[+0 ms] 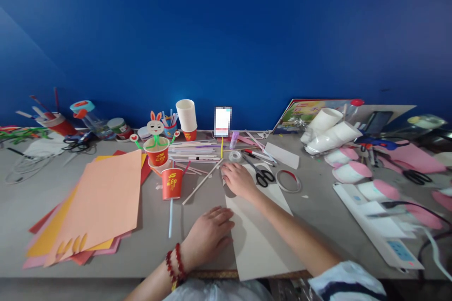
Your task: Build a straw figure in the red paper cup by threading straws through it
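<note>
A long sheet of white paper lies lengthwise in front of me, its near end at the table edge. My left hand rests palm down beside the paper's left edge, fingers stretched out, a red bead bracelet on the wrist. Farther up, my right hand lies over the paper's upper left part, fingers spread and holding nothing I can see. Black-handled scissors sit just right of it, and a clear tape roll just beyond. To the left, a red paper cup has straws sticking out.
Coloured paper sheets are stacked at left. Behind the red cup stands a cup with a rabbit figure. Several straws lie at the back. A tape ring, pink-and-white cups and a power strip occupy the right.
</note>
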A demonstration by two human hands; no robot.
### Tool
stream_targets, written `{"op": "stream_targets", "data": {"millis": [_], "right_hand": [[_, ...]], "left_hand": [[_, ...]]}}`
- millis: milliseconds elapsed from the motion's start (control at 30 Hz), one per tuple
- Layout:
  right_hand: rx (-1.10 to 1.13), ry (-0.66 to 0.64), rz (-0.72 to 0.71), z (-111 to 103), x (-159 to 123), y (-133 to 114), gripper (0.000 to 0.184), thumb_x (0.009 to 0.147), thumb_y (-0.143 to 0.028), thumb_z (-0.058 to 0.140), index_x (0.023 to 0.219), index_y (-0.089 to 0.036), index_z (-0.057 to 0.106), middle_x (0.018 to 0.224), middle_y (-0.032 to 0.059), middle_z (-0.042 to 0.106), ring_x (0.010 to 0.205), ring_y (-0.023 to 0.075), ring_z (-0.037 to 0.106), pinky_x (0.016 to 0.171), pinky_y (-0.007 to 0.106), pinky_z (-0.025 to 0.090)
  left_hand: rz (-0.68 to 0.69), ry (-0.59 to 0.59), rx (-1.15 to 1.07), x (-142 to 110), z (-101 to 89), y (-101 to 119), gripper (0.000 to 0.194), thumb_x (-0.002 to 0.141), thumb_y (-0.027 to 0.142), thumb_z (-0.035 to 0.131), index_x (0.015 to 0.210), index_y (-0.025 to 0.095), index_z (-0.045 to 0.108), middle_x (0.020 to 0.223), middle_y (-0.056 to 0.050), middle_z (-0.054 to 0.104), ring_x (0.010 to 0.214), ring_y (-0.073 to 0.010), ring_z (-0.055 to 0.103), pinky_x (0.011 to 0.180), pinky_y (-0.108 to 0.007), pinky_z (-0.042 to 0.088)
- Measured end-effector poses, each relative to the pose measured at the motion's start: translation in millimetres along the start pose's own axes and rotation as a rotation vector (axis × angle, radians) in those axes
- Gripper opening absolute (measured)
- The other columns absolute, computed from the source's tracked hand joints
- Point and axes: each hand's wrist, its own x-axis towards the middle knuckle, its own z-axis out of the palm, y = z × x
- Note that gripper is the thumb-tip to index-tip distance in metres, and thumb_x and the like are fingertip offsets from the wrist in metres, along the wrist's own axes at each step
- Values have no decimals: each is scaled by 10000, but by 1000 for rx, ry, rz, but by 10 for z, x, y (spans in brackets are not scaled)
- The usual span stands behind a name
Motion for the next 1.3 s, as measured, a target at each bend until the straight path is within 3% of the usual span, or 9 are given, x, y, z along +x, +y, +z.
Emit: {"op": "stream_targets", "data": {"millis": [133,300,433,567,667,733,867,1067,1300], "right_hand": [[-16,4,20,-15,-94,-95,343,957,-253,524,1274,-165,621,1316,188,596,1150,345,550,953,503,467],[44,-62,-239,4,-134,-306,356,953,-356,577,1299,-289,628,1455,51,536,1297,276,466,1114,447,366],[73,-30,-271,-38,-105,-315,447,980,-367,539,1417,-271,538,1569,79,402,1365,295,408,1147,496,317],[94,-118,-442,-60,-153,-226,402,983,-437,527,1371,-347,575,1587,23,379,1415,294,368,1171,544,266],[55,-82,-312,-41,-208,-200,499,969,-448,550,1445,-308,495,1608,70,326,1442,332,335,1169,604,230],[66,-58,-248,-40,-251,-215,551,970,-458,544,1481,-276,449,1625,89,278,1450,336,324,1170,585,248],[120,-102,-310,-80,-420,-211,523,968,-408,553,1467,-276,468,1613,60,318,1438,291,353,1180,512,289],[-26,-34,-31,-111,-849,133,519,973,-402,535,1443,-184,497,1549,124,426,1406,317,396,1169,527,295],[-123,25,73,-112,-1080,357,505,980,-398,500,1446,-204,490,1540,111,444,1364,332,432,1136,534,315]], "left_hand": [[25,-10,8,-10,-7,15,258,929,291,597,1173,211,629,1341,-67,630,1281,-229,557,1183,-438,365],[21,-46,52,-6,7,42,320,880,281,670,1184,196,619,1357,-92,614,1323,-242,524,1183,-439,360],[38,-55,94,-42,6,30,358,890,289,661,1229,196,598,1390,-110,593,1335,-260,516,1173,-479,359],[31,-73,88,-97,-38,-9,358,876,287,678,1218,207,611,1359,-90,617,1306,-254,542,1191,-486,337],[29,-84,100,-104,-62,-16,347,878,278,673,1211,197,618,1348,-100,622,1282,-260,561,1171,-496,369],[37,-87,108,-94,-71,-4,351,875,279,676,1210,192,620,1355,-106,616,1283,-265,559,1162,-490,383],[36,-81,116,-88,-73,20,385,852,282,704,1217,191,617,1358,-101,607,1321,-270,521,1186,-458,356],[72,-86,112,-157,-4,-1,438,892,308,664,1298,193,549,1431,-104,556,1364,-260,488,1192,-452,342],[100,-74,124,-144,-7,-6,440,869,275,679,1279,184,549,1415,-112,563,1346,-257,505,1190,-442,350]]}}
